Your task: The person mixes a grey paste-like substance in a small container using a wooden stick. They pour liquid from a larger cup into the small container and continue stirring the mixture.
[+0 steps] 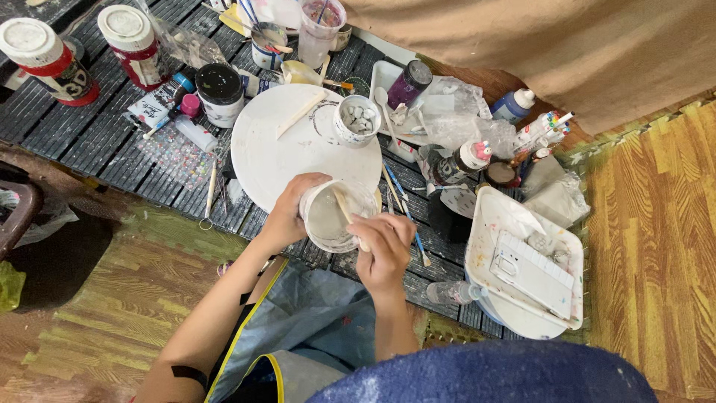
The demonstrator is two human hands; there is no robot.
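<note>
Left hand [287,216] wrapped around white cup [337,216] (grey mix inside) at near edge of round white board [280,160], right hand [384,246] pinched shut on wooden stick [345,211] dipped in cup.

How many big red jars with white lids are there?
2. One red jar stands at the far left edge of the dark mat; the other red jar stands just right of it. More may be hidden off-frame.

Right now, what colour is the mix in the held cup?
Pale grey mix, head view.
</note>
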